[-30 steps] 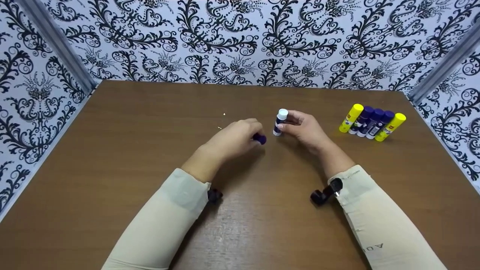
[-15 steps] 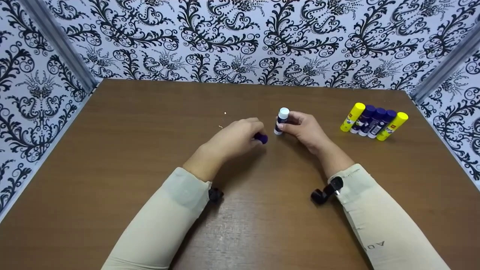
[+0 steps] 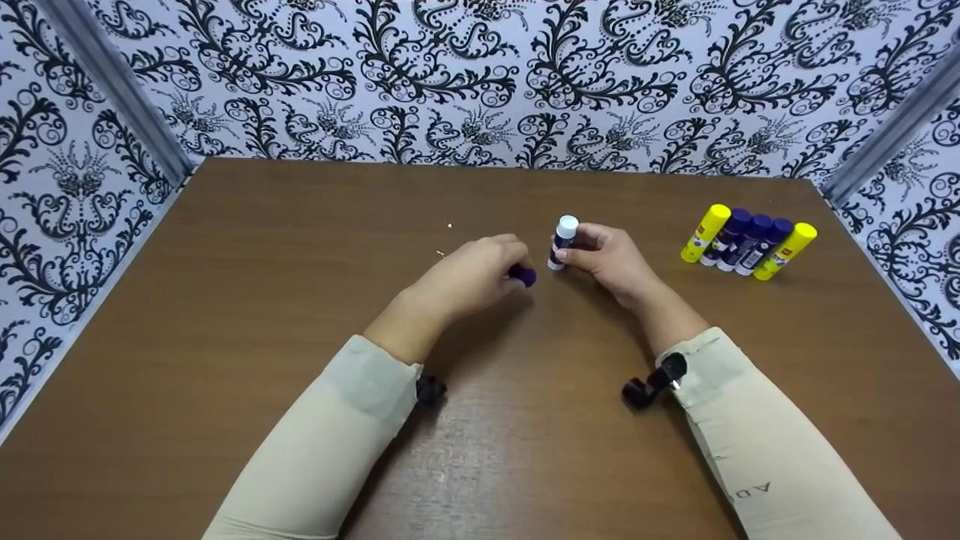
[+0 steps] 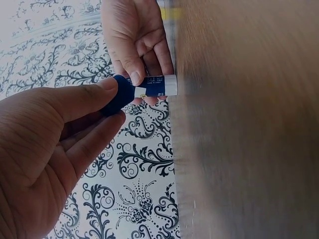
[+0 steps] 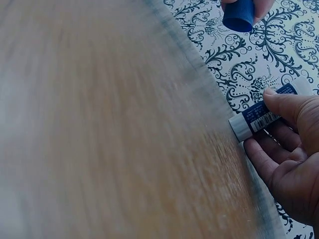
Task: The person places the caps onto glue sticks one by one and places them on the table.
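Note:
Upright on the table, an uncapped glue stick (image 3: 558,253) shows its white top and dark label. My right hand (image 3: 611,259) grips it between thumb and fingers, as the right wrist view also shows, with the thumb across the label of the glue stick (image 5: 258,117). To its left, my left hand (image 3: 469,277) pinches a purple cap (image 3: 524,277), which looks blue in the wrist views. A gap separates the cap (image 5: 238,16) from the glue stick. In the head view, most of the left fingers are hidden behind the back of the hand.
Several glue sticks stand in a row at the right: a yellow one (image 3: 705,234) at each end, purple-capped ones (image 3: 754,244) between. Small pale crumbs (image 3: 441,253) lie on the brown table (image 3: 285,247) beyond my left hand. A patterned wall (image 3: 465,82) borders the back.

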A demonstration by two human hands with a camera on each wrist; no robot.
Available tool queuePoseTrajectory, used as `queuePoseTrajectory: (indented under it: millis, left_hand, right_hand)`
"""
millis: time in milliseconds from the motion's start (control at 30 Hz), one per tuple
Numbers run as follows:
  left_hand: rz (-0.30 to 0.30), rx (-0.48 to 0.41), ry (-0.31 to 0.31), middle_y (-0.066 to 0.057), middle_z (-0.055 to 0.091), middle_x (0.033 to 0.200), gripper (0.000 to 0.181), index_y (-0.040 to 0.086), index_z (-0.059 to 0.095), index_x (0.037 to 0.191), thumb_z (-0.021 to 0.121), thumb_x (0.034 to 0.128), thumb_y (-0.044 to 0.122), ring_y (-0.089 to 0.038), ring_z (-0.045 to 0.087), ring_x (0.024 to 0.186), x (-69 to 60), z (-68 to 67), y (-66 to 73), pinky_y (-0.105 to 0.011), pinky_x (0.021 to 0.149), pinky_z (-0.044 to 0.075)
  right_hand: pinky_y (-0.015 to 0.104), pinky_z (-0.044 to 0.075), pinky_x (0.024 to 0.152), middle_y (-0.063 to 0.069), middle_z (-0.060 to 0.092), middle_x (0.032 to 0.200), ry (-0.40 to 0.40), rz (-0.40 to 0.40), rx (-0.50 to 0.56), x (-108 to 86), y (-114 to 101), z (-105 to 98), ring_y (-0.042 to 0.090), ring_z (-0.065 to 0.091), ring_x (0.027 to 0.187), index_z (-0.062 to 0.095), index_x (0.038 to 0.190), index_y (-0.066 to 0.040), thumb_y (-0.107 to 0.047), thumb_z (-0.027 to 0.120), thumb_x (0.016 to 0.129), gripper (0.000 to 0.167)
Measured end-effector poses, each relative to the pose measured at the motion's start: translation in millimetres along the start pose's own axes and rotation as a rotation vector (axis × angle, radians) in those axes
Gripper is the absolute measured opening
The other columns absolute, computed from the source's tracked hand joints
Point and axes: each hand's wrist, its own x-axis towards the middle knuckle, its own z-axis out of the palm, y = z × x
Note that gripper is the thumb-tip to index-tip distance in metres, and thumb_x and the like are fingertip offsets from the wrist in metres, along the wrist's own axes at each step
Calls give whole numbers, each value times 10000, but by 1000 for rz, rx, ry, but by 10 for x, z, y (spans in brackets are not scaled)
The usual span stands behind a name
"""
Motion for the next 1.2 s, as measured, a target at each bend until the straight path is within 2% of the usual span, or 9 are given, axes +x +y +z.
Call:
queuePoseTrajectory:
  millis: [200, 467, 667, 933, 1200]
  left_hand:
    - [13, 0, 13, -60, 695, 1152, 150, 82, 713, 1138, 694, 990, 86, -213, 679, 1071, -1, -10, 3, -331, 1005, 571]
    - [25, -13, 27, -49, 698, 1144, 132, 86, 720, 1111, 691, 983, 67, -210, 688, 1079, -14, -5, 2, -332, 993, 573]
    - [26, -2, 58, -42, 690, 1134, 127, 93, 714, 1111, 696, 986, 83, -207, 686, 1068, -6, -22, 1, -337, 987, 573]
    - [24, -22, 83, -44, 672, 1141, 135, 95, 713, 1129, 694, 995, 95, -200, 682, 1069, -7, -19, -10, -314, 984, 574]
    - [52, -33, 129, -44, 667, 1146, 137, 89, 713, 1135, 684, 1001, 85, -189, 678, 1079, -8, -24, -26, -296, 991, 568]
  right_hand:
    - [210, 597, 926, 77, 735, 1178, 2, -5, 1, -12, -13, -10, 95, 713, 1019, 653, 1290, 69, -45, 761, 932, 391]
    - [177, 563, 938, 100, 733, 1221, 15, -18, -54, -33, -15, -38, 83, 676, 1064, 663, 1303, 45, -70, 766, 930, 403]
    - [190, 570, 936, 116, 734, 1222, 19, -31, -47, -31, -45, -51, 98, 682, 1062, 665, 1293, 51, -72, 766, 932, 395]
    - [214, 588, 928, -14, 733, 1103, 18, -28, -17, -48, -63, -59, 122, 687, 1052, 662, 1284, 43, -53, 772, 920, 392]
    - [200, 565, 944, -20, 731, 1105, 19, -32, -40, -64, -98, -76, 137, 670, 1070, 670, 1285, 33, -72, 773, 924, 390]
